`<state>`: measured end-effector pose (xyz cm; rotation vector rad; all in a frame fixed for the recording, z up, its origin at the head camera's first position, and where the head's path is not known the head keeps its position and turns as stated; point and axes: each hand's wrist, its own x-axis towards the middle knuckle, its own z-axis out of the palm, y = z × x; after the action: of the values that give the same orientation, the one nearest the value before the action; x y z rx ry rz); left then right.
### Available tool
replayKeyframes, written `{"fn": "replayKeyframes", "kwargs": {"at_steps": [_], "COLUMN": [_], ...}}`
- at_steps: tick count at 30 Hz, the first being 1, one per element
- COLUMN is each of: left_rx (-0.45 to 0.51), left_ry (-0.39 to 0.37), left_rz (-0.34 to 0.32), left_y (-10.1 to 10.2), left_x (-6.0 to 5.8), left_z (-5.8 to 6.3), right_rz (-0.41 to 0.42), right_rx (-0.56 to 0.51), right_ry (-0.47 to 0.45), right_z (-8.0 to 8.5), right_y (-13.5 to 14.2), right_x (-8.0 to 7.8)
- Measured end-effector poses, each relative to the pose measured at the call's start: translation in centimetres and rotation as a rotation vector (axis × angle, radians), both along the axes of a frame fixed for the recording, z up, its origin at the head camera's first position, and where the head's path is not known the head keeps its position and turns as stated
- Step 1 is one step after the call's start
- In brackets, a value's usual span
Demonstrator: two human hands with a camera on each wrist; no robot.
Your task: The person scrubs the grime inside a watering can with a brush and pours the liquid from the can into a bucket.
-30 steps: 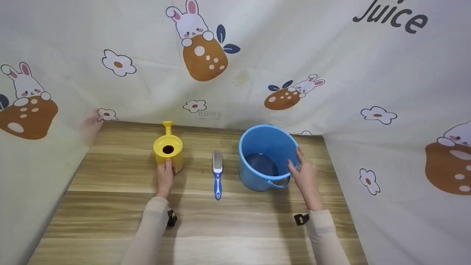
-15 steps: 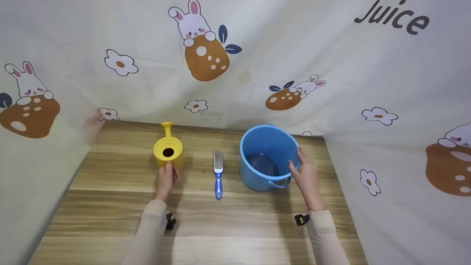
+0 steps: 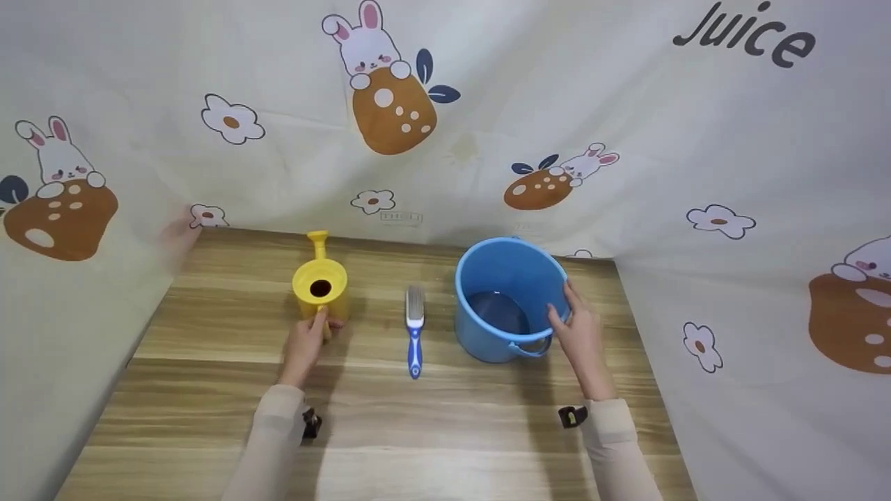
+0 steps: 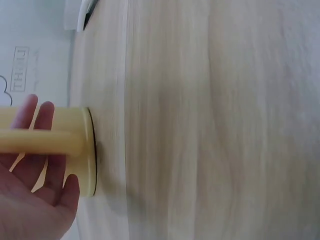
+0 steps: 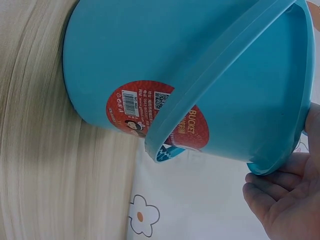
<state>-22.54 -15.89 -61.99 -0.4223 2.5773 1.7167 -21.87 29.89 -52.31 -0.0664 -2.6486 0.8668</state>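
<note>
A yellow watering can (image 3: 320,278) stands upright on the wooden table, its spout toward the back. My left hand (image 3: 306,342) is at its handle (image 4: 40,142). In the left wrist view the fingers (image 4: 55,170) lie nearly straight between handle and can body; the thumb is out of sight. My right hand (image 3: 579,341) holds the rim of a blue bucket (image 3: 480,341), thumb over the inside and fingers outside. The bucket's hoop handle (image 5: 210,75) hangs down its near side. Between can and bucket lies a blue-and-white brush-like tool (image 3: 415,327) with a grey head.
A pale printed cloth (image 3: 299,160) with rabbits and flowers closes off the back and both sides. Wooden table surface (image 3: 418,431) extends in front of the things. Small black devices (image 3: 572,417) sit at both wrists. The bucket's bottom looks dark grey; whether it holds liquid, I cannot tell.
My left wrist has shifted left and turned, and its fingers have loosened around the watering can's handle. The can has barely moved. The right hand stays on the bucket rim.
</note>
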Motion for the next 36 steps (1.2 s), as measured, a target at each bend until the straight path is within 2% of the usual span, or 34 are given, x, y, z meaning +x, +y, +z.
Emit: {"fn": "replayKeyframes", "kwargs": {"at_steps": [3, 7, 11, 15, 17, 19, 22, 29, 32, 36], "left_rx": [-0.056, -0.135, -0.253, -0.311, -0.335, -0.363, -0.419, -0.547, -0.653, -0.782], "left_ry": [-0.023, -0.042, -0.026, 0.121, 0.194, 0.234, 0.253, 0.32, 0.302, 0.244], "left_rz": [-0.008, -0.01, 0.05, 0.129, 0.133, 0.106, 0.028, -0.196, -0.284, -0.38], "left_y": [-0.9, -2.2, -3.1, -3.0, -2.7, -2.3, -1.5, 1.7, 3.8, 7.0], "left_x": [0.3, 0.6, 0.5, 0.2, -0.1, -0.7, -1.7, -4.8, -6.3, -7.8], "left_z": [0.5, 1.9, 3.8, 5.8, 6.9, 8.1, 10.1, 14.9, 16.8, 18.7], "right_rz": [-0.003, -0.005, 0.0, 0.017, 0.018, 0.015, 0.029, 0.183, 0.239, 0.277], "right_rx": [0.027, 0.042, 0.049, 0.045, 0.044, 0.057, 0.089, 0.196, 0.25, 0.326], "right_ry": [-0.009, -0.023, -0.016, -0.052, -0.088, -0.121, -0.158, -0.268, -0.294, -0.291], "right_z": [0.1, 0.2, 0.3, 0.6, 0.9, 1.5, 2.9, 7.8, 10.0, 12.1], "right_y": [0.2, 0.3, 0.3, 0.5, 0.7, 0.9, 1.2, 0.7, 0.0, -1.3], "right_x": [-0.1, -0.1, 0.0, 0.0, 0.0, -0.1, -0.5, -2.5, -3.6, -5.1]}}
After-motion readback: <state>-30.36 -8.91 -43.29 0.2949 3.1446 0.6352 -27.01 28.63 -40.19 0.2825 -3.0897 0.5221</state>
